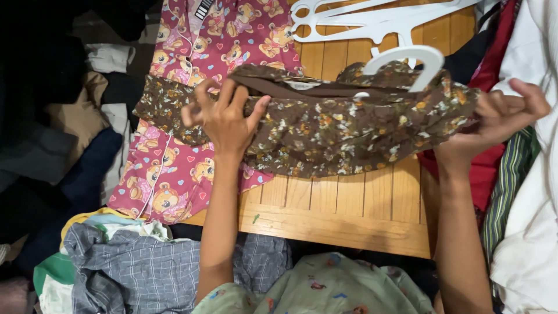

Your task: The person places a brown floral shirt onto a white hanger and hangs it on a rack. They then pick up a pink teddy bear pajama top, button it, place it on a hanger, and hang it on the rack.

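Note:
A brown floral garment (337,125) lies stretched across a wooden table (349,215), with a white plastic hanger (407,61) pushed into its neck. My left hand (224,113) presses and pinches the garment's left shoulder. At the right end, my right hand (503,116) grips the other shoulder. Both forearms reach up from the bottom of the view.
A pink pyjama with bear print (197,87) lies under the garment's left part. More white hangers (372,20) rest at the table's far edge. Piles of clothes surround the table: grey checked fabric (133,267) near left, dark clothes (52,145) far left, red, striped and white cloth (523,192) right.

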